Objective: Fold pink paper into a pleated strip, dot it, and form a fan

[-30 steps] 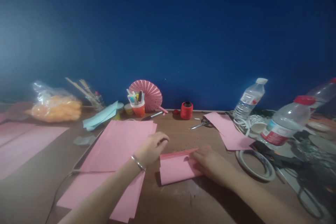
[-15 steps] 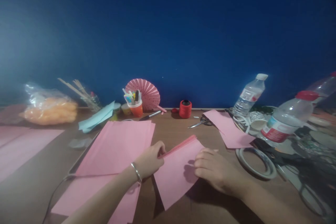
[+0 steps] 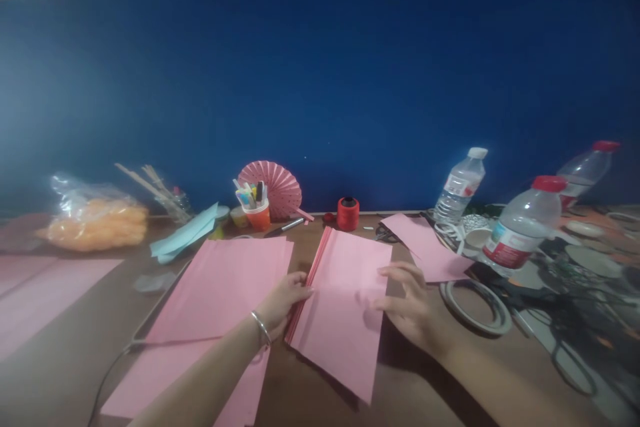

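Pink paper (image 3: 345, 310), pleated into a narrow stack of folds along its left edge, lies tilted in front of me. My left hand (image 3: 284, 303), with a silver bangle at the wrist, pinches the folded edge between thumb and fingers. At the paper's right edge, my right hand (image 3: 410, 303) has its fingers apart; whether the fingertips touch the sheet I cannot tell. Left of the paper lies a stack of pink sheets (image 3: 225, 287), partly under my left forearm.
Behind stand an orange cup of pens (image 3: 258, 217), a pink pleated fan (image 3: 280, 190) and a red thread spool (image 3: 348, 215). To the right are cut pink paper (image 3: 430, 250), a tape roll (image 3: 475, 307) and plastic bottles (image 3: 525, 227). A bag of orange snacks (image 3: 100, 220) sits left.
The pleated paper has turned so its folded edge stands more upright on the left. My right hand's fingers have spread, and the camera view has shifted slightly.
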Available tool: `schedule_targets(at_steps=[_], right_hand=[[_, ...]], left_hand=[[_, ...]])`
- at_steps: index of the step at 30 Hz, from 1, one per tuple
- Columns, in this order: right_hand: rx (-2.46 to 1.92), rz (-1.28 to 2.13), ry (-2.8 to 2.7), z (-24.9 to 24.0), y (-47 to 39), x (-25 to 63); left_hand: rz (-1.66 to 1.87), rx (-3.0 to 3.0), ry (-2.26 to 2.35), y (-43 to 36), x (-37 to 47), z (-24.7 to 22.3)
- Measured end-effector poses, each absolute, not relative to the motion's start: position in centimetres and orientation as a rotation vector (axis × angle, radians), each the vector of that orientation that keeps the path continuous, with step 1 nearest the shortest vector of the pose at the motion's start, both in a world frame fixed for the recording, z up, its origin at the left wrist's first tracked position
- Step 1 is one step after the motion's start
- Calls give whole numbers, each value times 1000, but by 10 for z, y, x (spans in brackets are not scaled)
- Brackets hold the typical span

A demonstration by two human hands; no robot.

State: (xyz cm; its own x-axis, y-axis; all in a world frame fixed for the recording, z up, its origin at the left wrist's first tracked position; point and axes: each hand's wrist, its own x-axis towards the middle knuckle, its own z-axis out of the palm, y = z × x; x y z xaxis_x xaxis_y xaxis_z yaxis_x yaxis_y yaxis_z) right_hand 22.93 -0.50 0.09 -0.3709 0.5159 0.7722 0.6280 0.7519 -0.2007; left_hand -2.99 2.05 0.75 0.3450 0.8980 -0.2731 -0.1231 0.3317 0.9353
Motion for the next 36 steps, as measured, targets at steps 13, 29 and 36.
schedule_targets(at_steps=[13, 29, 36], right_hand=[[-1039, 17, -1904, -9, 7, 234], [-1067, 100, -1868, -21, 16, 237], [-1060, 154, -1844, -20, 16, 237]], left_hand=[[1013, 931, 931, 27, -41, -4], [1107, 807, 995, 36, -54, -7], [1208, 682, 1043, 38, -52, -7]])
